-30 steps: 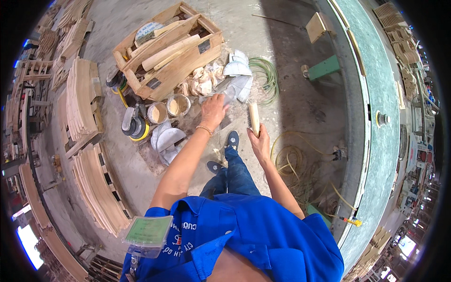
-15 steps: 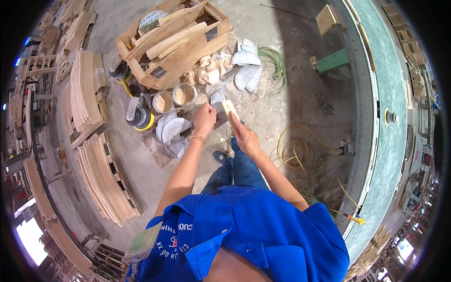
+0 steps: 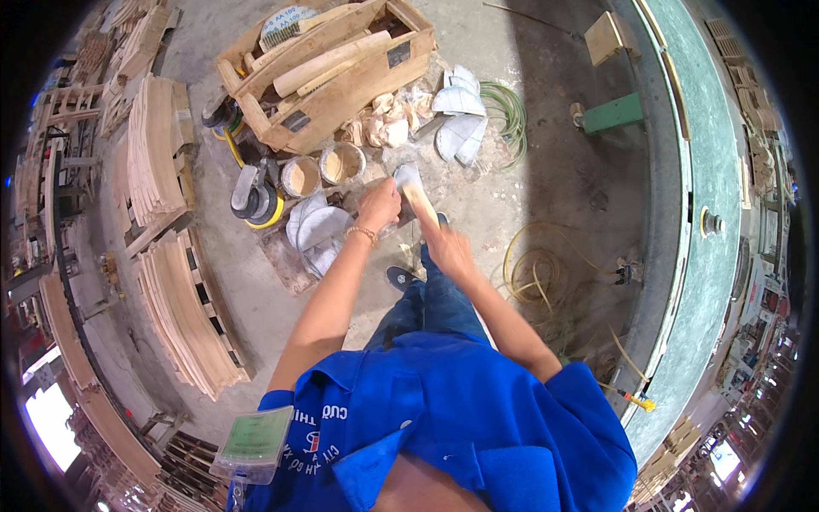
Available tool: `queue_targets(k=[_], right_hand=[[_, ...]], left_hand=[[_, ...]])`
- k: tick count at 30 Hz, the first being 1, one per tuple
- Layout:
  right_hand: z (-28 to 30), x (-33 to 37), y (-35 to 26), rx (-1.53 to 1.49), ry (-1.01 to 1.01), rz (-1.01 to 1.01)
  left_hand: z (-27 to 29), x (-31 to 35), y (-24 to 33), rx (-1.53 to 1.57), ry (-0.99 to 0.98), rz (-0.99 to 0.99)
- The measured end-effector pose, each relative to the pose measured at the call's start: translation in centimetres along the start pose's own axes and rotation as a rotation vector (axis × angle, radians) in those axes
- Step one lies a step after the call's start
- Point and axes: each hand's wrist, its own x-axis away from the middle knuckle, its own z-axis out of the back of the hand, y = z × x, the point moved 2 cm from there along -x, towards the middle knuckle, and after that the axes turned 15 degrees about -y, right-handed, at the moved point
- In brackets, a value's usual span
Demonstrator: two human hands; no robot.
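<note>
My left hand (image 3: 378, 206) is closed in a fist in the middle, just below the two tubs. What it grips, if anything, is hidden. My right hand (image 3: 450, 253) wraps round the lower end of a flat pale wooden-handled tool (image 3: 420, 203). The tool slants up and to the left, close past my left fist. Its far end is blurred against a greyish-white patch, so the tip's shape is unclear. Two round tubs of tan paste, the left one (image 3: 301, 177) and the right one (image 3: 343, 163), stand beyond my left hand.
A wooden toolbox (image 3: 341, 94) stands beyond crumpled cloths (image 3: 388, 121) and grey sanding discs (image 3: 461, 113). More discs (image 3: 324, 230) and a yellow-black sander (image 3: 256, 200) are left. Curved wood stacks (image 3: 183, 311) line the left; a green-topped bench (image 3: 712, 171) and hoses (image 3: 533, 269) lie right.
My right hand has shifted slightly right, and the pale tool's far end has swung up and left. My left hand has moved slightly right. The floor items sit slightly higher and further right in view.
</note>
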Motion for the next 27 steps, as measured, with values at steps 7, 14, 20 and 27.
queue_targets(k=[7,14,20,27], right_hand=[[-1.0,1.2,-1.8,-0.007,-0.024,-0.071],[2.5,-5.0,0.5,0.074,0.137,-0.012],[-1.4,3.1,-0.2,0.015,0.033,-0.041],[0.4,-3.7,-0.3,0.102,0.046,-0.094]], left_hand=[[-0.4,-0.9,-1.5,0.069,0.015,0.066],[-0.4,-1.1,0.4,0.075,-0.016,-0.058],[-0.5,-1.2,-1.1,0.185,-0.012,-0.009],[-1.9,-2.2,-0.3,0.079,0.06,-0.059]])
